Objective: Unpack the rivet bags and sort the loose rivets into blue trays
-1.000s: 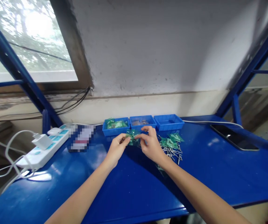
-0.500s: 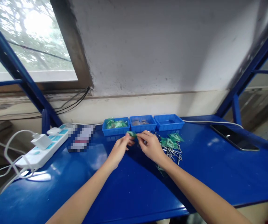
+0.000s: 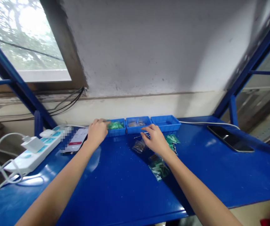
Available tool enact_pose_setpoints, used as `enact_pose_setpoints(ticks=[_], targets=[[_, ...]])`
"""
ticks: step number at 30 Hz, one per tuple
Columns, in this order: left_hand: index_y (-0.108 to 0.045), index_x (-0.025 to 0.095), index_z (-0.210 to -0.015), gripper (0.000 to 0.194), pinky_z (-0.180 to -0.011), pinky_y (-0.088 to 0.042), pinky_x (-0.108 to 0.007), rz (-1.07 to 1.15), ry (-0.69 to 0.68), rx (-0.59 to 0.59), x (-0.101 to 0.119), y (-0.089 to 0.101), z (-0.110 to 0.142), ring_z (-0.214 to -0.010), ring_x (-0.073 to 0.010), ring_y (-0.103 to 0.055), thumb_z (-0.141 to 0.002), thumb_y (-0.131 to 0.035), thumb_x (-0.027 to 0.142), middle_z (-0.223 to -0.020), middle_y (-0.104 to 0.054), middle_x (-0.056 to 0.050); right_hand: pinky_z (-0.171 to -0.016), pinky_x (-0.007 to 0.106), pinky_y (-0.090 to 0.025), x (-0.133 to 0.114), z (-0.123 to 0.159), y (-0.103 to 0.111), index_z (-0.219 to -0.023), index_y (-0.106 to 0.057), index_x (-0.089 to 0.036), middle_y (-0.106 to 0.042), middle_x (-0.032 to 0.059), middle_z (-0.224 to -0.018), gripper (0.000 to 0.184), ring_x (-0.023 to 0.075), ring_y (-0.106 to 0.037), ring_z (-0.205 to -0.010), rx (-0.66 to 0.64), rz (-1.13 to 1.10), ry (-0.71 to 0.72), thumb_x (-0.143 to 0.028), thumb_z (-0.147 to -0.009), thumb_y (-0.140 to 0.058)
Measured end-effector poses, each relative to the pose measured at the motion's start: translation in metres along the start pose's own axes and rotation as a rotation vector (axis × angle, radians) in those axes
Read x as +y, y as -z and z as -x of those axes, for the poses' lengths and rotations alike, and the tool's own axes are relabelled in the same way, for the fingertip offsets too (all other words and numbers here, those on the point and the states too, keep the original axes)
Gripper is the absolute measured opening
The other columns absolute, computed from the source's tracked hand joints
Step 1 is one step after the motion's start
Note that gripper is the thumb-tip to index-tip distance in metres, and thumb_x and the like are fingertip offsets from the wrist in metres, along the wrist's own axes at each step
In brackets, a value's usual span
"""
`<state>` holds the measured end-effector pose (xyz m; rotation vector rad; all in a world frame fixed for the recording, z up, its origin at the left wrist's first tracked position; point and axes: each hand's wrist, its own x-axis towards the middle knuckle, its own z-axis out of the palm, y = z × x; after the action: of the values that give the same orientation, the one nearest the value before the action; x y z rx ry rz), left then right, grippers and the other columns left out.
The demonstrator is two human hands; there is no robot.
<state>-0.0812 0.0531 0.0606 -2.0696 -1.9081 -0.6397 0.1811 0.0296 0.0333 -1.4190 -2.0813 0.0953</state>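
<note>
My left hand (image 3: 97, 131) reaches to the left end of the left blue tray (image 3: 121, 132). Its fingers are curled together at the rim, beside the green pieces (image 3: 115, 126) lying in the tray; what they hold is hidden. My right hand (image 3: 155, 139) hovers in front of the middle blue tray (image 3: 137, 129) and pinches a thin metal pin (image 3: 139, 136). A small clear bag (image 3: 138, 146) lies just left of that hand. Loose green pieces (image 3: 172, 139) lie to its right, and a bag of green and white parts (image 3: 159, 168) sits under my right wrist.
A third blue tray (image 3: 165, 127) stands at the right of the row. A dark phone (image 3: 230, 142) lies at the far right with a white cable behind it. A white power strip (image 3: 31, 151) and a blurred card (image 3: 75, 143) lie at the left of the blue table (image 3: 116, 188).
My hands have parted. The left one moved left and back to the left tray, and the green piece it held no longer shows. The right one stayed by the middle tray. The camera shifted slightly.
</note>
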Motion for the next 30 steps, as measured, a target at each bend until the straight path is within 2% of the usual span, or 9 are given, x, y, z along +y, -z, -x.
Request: enact_pose_setpoints(ticks=[3,6,9,13,17,20,24,28,30], targets=[[-0.067,0.023,-0.109,0.044,-0.082,-0.042,-0.046,-0.067,0.005,-0.043,-0.003,-0.016,0.011,-0.104,-0.0338,-0.051,-0.073,-0.046,0.009,-0.108,-0.064,-0.013,-0.087,0.046,-0.042,0.027,-0.004,0.014,-0.108,-0.063,-0.02,-0.062,0.0124,-0.097,0.032,0.0293,-0.055,-0.099,-0.198,0.064,-0.121,-0.036,-0.086,-0.048],[-0.052,0.016,-0.127,0.052,-0.084,-0.041,-0.049,-0.115,0.024,0.088,0.009,-0.023,0.03,-0.116,-0.0358,-0.042,-0.077,-0.043,0.011,-0.126,-0.052,-0.016,-0.083,0.046,-0.043,0.051,-0.003,0.025,-0.107,-0.065,-0.02,-0.063,0.0144,-0.102,0.033,0.0312,-0.056,-0.099,-0.314,0.074,-0.2,-0.036,-0.081,-0.055],[-0.048,0.014,-0.13,0.05,-0.088,-0.04,-0.048,-0.05,-0.041,0.142,0.031,-0.02,0.046,-0.119,-0.0339,-0.039,-0.08,-0.042,0.015,-0.129,-0.048,-0.016,-0.079,0.039,-0.045,0.063,-0.001,0.034,-0.121,-0.058,-0.023,-0.058,0.014,-0.116,0.05,0.0291,-0.057,-0.101,-0.419,0.052,-0.238,-0.03,-0.071,-0.066],[-0.05,0.017,-0.126,0.046,-0.093,-0.037,-0.048,0.093,-0.23,0.021,0.065,-0.018,0.062,-0.122,-0.0305,-0.037,-0.081,-0.042,0.014,-0.125,-0.052,-0.013,-0.073,0.034,-0.046,0.065,-0.001,0.032,-0.124,-0.055,-0.023,-0.061,0.013,-0.111,0.059,0.0265,-0.059,-0.095,-0.492,0.003,-0.235,-0.024,-0.067,-0.067],[-0.05,0.021,-0.125,0.044,-0.097,-0.034,-0.05,0.247,-0.382,-0.116,0.084,-0.019,0.076,-0.125,-0.0288,-0.035,-0.083,-0.041,0.013,-0.125,-0.053,-0.01,-0.064,0.031,-0.043,0.063,-0.004,0.026,-0.113,-0.062,-0.017,-0.065,0.0095,-0.085,0.044,0.0218,-0.06,-0.076,-0.469,-0.055,-0.228,-0.017,-0.069,-0.06],[-0.055,0.021,-0.118,0.036,-0.097,-0.033,-0.05,0.396,-0.369,-0.185,0.091,-0.011,0.082,-0.124,-0.0292,-0.036,-0.084,-0.042,0.015,-0.119,-0.057,-0.009,-0.057,0.028,-0.04,0.059,-0.006,0.03,-0.103,-0.065,-0.014,-0.063,0.0054,-0.07,0.031,0.0165,-0.057,-0.063,-0.419,-0.147,-0.209,-0.016,-0.074,-0.053],[-0.064,0.019,-0.101,0.028,-0.077,-0.044,-0.034,0.822,-0.112,-0.438,0.1,0.007,0.084,-0.092,-0.0228,-0.058,-0.089,-0.043,0.034,-0.092,-0.065,-0.007,-0.059,0.026,-0.041,0.039,-0.009,0.035,-0.097,-0.064,-0.013,-0.063,0.0048,-0.074,0.028,0.0138,-0.055,-0.063,-0.266,-0.289,-0.167,-0.03,-0.086,-0.045],[-0.065,0.014,-0.091,0.058,-0.045,-0.033,-0.021,1.389,0.445,-0.721,0.1,0.006,0.078,-0.059,-0.0142,-0.058,-0.085,-0.034,0.063,-0.074,-0.063,-0.006,-0.065,0.028,-0.044,-0.002,-0.001,0.027,-0.087,-0.065,-0.016,-0.063,0.005,-0.079,0.023,0.0141,-0.057,-0.071,0.018,-0.555,0.013,-0.031,-0.086,-0.048],[-0.064,0.012,-0.086,0.057,-0.042,-0.03,-0.02,1.529,0.653,-0.755,0.094,-0.001,0.073,-0.05,-0.0119,-0.056,-0.082,-0.038,0.063,-0.07,-0.062,-0.006,-0.07,0.029,-0.044,-0.023,0.007,0.02,-0.086,-0.066,-0.019,-0.063,0.0034,-0.081,0.018,0.0141,-0.057,-0.076,0.035,-0.608,0.198,-0.025,-0.086,-0.049]])
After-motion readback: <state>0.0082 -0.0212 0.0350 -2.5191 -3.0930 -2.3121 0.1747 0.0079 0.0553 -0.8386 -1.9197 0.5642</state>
